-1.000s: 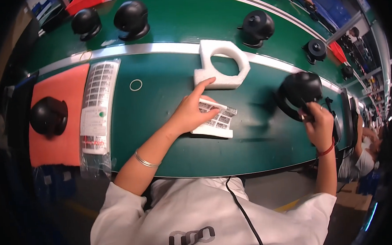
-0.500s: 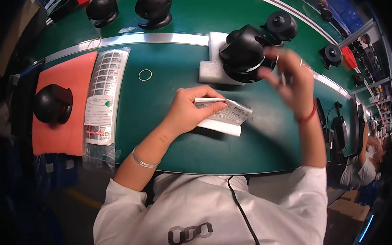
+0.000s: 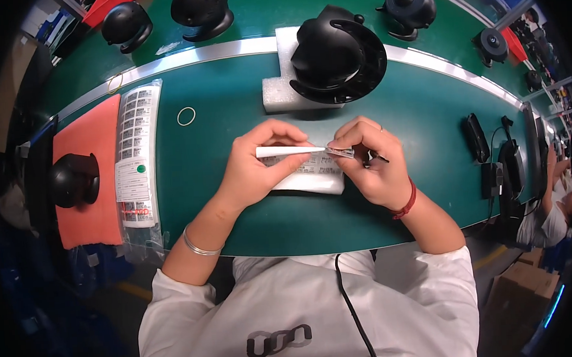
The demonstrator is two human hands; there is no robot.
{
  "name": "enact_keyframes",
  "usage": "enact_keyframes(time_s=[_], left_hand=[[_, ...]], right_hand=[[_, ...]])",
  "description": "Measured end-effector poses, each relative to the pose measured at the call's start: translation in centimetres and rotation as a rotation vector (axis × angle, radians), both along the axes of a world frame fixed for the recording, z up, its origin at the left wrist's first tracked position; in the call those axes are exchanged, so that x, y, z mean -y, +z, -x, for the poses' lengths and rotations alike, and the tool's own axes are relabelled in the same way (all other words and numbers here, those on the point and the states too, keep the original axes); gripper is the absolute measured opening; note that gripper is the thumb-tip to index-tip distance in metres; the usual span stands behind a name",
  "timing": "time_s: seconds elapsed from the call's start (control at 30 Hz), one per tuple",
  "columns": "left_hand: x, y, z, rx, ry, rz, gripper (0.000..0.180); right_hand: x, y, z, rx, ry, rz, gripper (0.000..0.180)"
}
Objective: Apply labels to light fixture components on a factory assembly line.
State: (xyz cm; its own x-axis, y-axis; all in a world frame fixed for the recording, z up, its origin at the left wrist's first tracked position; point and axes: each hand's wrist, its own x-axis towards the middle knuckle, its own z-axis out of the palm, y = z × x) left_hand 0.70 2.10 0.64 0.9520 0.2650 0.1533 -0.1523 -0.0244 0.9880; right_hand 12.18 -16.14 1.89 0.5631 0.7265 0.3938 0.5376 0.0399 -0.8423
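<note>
My left hand [image 3: 251,162] is closed on a folded sheet of printed labels [image 3: 311,182], thumb on the near side and fingers behind. The sheet's white back edge points right, toward my other hand. At that end, my right hand [image 3: 381,164] pinches the sheet's edge between thumb and fingers. A small dark thing shows by the right fingertips, too small to name. Beyond both hands, a black rounded device [image 3: 328,55] lies tilted against a white foam block [image 3: 275,96], with its ring-shaped base toward the right. Neither hand touches it.
At left, a black device [image 3: 76,180] sits on an orange foam sheet [image 3: 106,133], beside bagged label sheets [image 3: 135,138]. A rubber band [image 3: 186,116] lies on the green mat. Black adapters and cables [image 3: 493,177] lie at right. More black devices [image 3: 203,11] stand along the back.
My right hand has come down from the black device to the label sheet and now pinches its edge. The device now lies turned, with its base ring facing right. The view has shifted slightly.
</note>
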Motion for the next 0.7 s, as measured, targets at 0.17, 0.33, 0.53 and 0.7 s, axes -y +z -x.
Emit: enact_keyframes(time_s=[0.17,0.33,0.53,0.7], left_hand=[[-0.3,-0.4,-0.1,0.012,0.011,-0.076,0.032],[-0.3,0.0,-0.2,-0.004,0.082,-0.058,0.037],[-0.6,0.4,-0.3,-0.108,0.099,-0.151,0.039],[-0.9,-0.1,-0.4,-0.080,0.108,-0.166,0.040]], right_hand=[[0.7,2.0,-1.0,0.015,-0.012,0.077,0.025],[2.4,3.5,-2.9,0.307,-0.189,-0.059,0.037],[3.5,5.0,-1.6,0.177,-0.142,0.135,0.022],[2.9,4.5,-1.2,0.191,-0.009,0.128,0.038]])
